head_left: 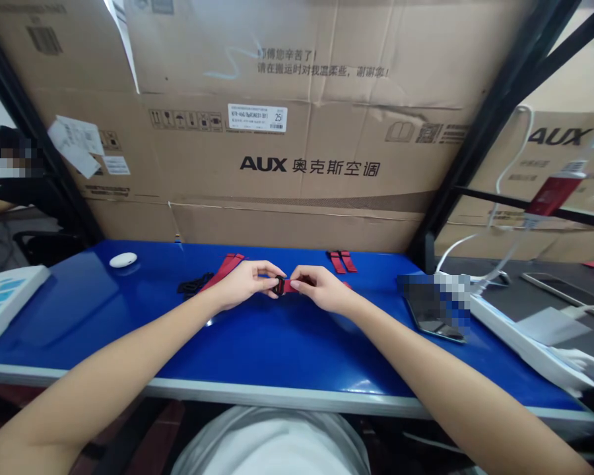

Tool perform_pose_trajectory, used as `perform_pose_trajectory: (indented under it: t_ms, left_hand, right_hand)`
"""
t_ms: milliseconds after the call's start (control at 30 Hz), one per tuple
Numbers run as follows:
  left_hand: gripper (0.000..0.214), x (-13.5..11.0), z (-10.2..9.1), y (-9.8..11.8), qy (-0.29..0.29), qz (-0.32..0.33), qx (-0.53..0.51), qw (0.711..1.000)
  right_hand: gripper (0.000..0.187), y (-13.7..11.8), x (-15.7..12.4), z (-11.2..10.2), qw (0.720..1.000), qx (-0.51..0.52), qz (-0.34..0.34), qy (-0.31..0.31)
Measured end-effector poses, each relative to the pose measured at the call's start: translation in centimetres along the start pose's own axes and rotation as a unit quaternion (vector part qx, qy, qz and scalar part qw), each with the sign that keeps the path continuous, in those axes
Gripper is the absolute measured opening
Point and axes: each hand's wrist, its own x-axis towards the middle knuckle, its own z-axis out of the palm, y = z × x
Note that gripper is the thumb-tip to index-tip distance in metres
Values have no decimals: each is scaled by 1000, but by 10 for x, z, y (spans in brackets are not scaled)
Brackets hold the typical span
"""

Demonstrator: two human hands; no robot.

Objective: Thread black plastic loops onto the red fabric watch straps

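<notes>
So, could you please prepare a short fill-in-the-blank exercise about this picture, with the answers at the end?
1. The left hand holds a small buckle whose colour is ____.
2. The right hand holds a strap whose colour is ____.
3. The table under both hands is ____.
4. On the cardboard, the large Latin letters spell ____.

Missing words: black; red; blue; AUX.

Cardboard panel (pixel 327 221), printed "AUX", upright at far side of blue tabletop (pixel 297 356). Oval white object (pixel 123 260), far left. White item with blue patches (pixel 12 303), left edge. Dark phone (pixel 433 313), right, beside white power strip (pixel 517 340). Red cable adapter (pixel 556 195), above. Seated person (pixel 34 191), far left, dark top.
</notes>
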Motion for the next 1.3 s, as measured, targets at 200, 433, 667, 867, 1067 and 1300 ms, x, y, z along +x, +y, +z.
perform_pose_trajectory:
  t_ms: [200,433,667,867,1067,1300]
  left_hand:
    - [37,2,15,-7,52,-48,-71,995]
    - [30,-1,-5,9,-47,-59,94,993]
    - [20,-39,-121,50,65,-160,447,878]
    - [25,-48,-144,33,28,-266,435,860]
    - [24,-33,-111,33,52,-154,303,939]
    - [42,-10,-21,23,-12,-45,75,996]
  right_hand:
    - [26,-7,0,18,989,146,6,33]
    - [28,6,1,15,996,75,35,46]
    - [29,8,1,-1,983,116,77,116]
    - [31,13,2,3,982,129,89,105]
    - [30,9,1,5,983,153,73,77]
    - [24,1,-2,10,990,125,55,21]
